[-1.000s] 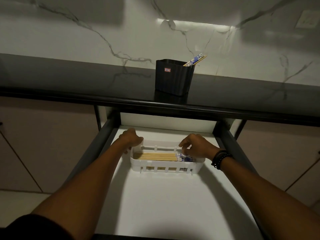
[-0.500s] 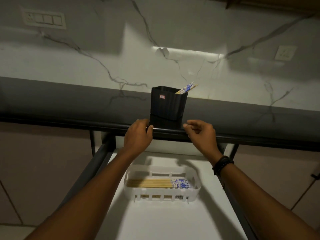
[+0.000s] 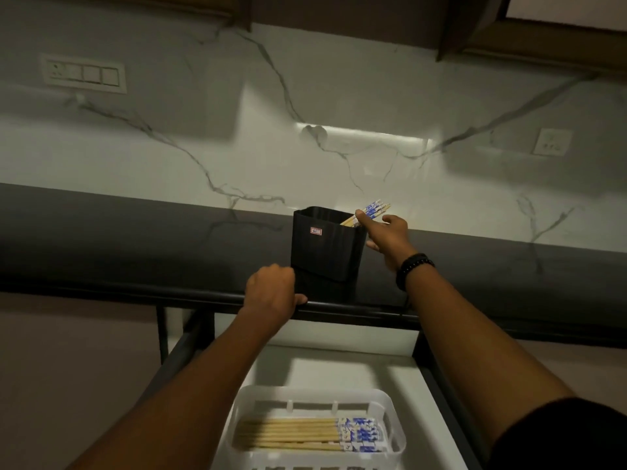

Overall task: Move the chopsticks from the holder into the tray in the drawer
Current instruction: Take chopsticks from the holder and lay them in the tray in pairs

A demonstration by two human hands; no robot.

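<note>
A black holder stands on the dark countertop. A few wooden chopsticks with blue-and-white tops lean out of its right corner. My right hand reaches at the holder's right rim, fingers apart, index fingertip touching the chopsticks. My left hand is curled over the counter's front edge, just left of the holder. Below, a white plastic tray lies in the open white drawer with several chopsticks laid flat in it, tops to the right.
A marble backsplash with a switch panel on the left and a socket on the right rises behind the counter. Dark drawer rails flank the drawer. Cupboards hang overhead.
Both hands left the tray and rose to the counter. My right hand then went on to the chopsticks in the holder; my left hand settled on the counter edge. The view tilted up.
</note>
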